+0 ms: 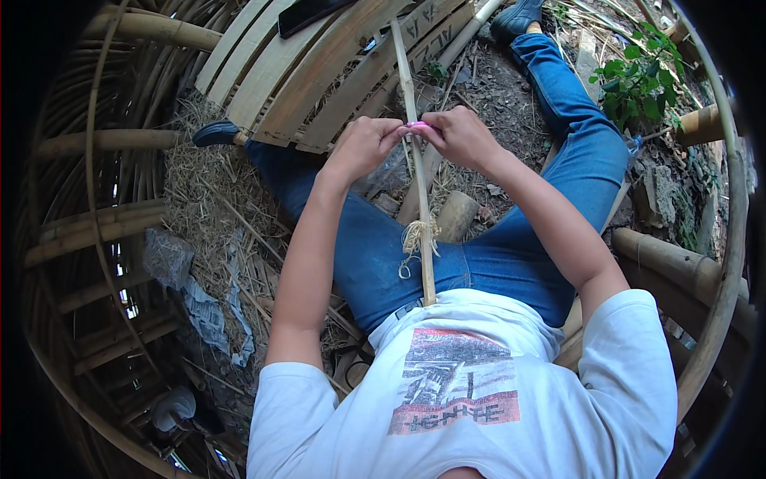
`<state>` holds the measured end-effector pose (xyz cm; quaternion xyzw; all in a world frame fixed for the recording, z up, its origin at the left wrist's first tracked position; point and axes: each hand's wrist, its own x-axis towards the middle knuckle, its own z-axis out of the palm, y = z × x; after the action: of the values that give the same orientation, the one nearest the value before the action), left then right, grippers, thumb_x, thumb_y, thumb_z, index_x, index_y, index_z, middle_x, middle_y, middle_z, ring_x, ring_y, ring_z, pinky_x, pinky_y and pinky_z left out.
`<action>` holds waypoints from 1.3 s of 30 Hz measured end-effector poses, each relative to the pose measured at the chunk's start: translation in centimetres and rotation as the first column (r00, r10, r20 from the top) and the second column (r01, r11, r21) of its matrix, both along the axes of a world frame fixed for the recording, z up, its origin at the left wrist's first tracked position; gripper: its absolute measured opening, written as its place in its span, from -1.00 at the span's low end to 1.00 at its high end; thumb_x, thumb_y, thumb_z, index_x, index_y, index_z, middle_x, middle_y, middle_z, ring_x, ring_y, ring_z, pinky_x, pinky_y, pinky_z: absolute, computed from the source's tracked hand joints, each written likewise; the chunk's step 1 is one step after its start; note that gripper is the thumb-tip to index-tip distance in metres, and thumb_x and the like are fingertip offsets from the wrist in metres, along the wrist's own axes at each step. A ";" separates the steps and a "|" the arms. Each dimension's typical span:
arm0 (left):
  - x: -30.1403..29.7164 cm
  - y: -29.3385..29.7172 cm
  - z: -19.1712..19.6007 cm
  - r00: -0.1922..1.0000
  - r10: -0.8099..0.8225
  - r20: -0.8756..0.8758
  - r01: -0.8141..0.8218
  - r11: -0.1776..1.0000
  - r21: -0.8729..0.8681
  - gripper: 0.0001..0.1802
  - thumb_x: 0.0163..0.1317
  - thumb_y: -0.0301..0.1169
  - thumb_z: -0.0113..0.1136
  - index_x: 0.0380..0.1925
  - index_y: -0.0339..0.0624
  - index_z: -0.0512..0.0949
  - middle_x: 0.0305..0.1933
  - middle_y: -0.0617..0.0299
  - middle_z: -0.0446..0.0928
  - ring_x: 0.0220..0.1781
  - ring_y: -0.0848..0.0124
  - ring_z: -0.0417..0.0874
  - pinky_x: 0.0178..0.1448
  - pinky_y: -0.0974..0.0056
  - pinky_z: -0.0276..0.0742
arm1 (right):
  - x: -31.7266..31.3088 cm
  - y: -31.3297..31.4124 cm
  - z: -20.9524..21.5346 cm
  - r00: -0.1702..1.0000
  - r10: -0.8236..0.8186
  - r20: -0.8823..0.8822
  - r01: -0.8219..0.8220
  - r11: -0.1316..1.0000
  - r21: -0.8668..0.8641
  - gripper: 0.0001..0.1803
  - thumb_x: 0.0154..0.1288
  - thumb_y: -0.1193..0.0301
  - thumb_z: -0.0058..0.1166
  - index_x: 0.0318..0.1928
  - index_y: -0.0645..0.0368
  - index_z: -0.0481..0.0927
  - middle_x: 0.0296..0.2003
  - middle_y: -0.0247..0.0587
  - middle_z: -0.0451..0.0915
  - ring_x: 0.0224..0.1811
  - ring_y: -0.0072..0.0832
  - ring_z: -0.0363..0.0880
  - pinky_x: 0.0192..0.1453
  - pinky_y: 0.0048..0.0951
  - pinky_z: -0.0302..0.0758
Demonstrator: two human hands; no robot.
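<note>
A long, pale split-bamboo stick (421,191) runs from my waist away over the slatted wood, between my legs. My left hand (365,146) and my right hand (461,140) come together at its upper part, both closed with thumbs and fingers pinched. A small bright pink thing (416,124) shows between my fingertips, across the stick. Its kind is too small and covered to make out. Lower down, a loose bunch of cream string (421,235) hangs around the stick above my lap.
Ahead on the left lies a slatted wooden panel (319,76) with a black phone (309,14) on it. A cut bamboo piece (458,215) lies between my legs. Dry straw (203,180) and crumpled plastic (169,257) are on the left. Bamboo poles (670,259) and a leafy plant (642,80) stand right.
</note>
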<state>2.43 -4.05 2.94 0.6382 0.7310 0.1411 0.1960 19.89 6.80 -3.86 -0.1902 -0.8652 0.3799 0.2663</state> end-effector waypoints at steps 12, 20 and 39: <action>-1.3 0.5 -0.8 0.994 -0.017 0.111 0.030 0.993 -0.113 -0.67 0.44 -0.17 0.12 -0.32 -0.23 0.60 -0.62 0.03 0.41 -0.56 0.19 0.39 -0.36 0.11 0.36 | 0.0 0.7 0.8 0.991 0.037 0.130 -0.027 0.997 -0.075 -0.68 0.42 0.12 0.12 -0.10 0.03 0.78 -0.51 0.01 0.65 -0.41 -0.04 0.66 -0.23 -0.14 0.60; -0.5 -2.1 -1.9 0.964 -0.069 0.256 0.099 0.989 -0.106 -0.67 0.48 -0.23 0.08 -0.36 -0.27 0.56 -0.62 0.17 0.36 -0.55 0.37 0.34 -0.39 0.21 0.32 | 1.6 -1.4 1.9 0.978 0.096 0.187 -0.072 0.989 -0.130 -0.63 0.43 0.07 0.11 -0.17 0.08 0.78 -0.53 0.03 0.64 -0.42 -0.01 0.66 -0.22 -0.13 0.60; 5.4 -11.0 -1.5 0.957 -0.112 0.269 0.120 0.993 -0.011 -0.74 0.44 -0.26 0.10 -0.32 -0.19 0.63 -0.53 -0.05 0.50 -0.47 -0.05 0.54 -0.37 0.04 0.41 | 6.8 -9.4 1.3 0.964 0.210 0.167 -0.173 0.962 -0.210 -0.69 0.40 0.16 0.15 -0.33 0.13 0.71 -0.60 0.00 0.58 -0.50 0.02 0.61 -0.36 -0.07 0.53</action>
<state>7.87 -15.05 1.48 0.6524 0.6610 0.2042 0.3095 26.74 -2.64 -2.55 -0.1653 -0.8596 0.4668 0.1258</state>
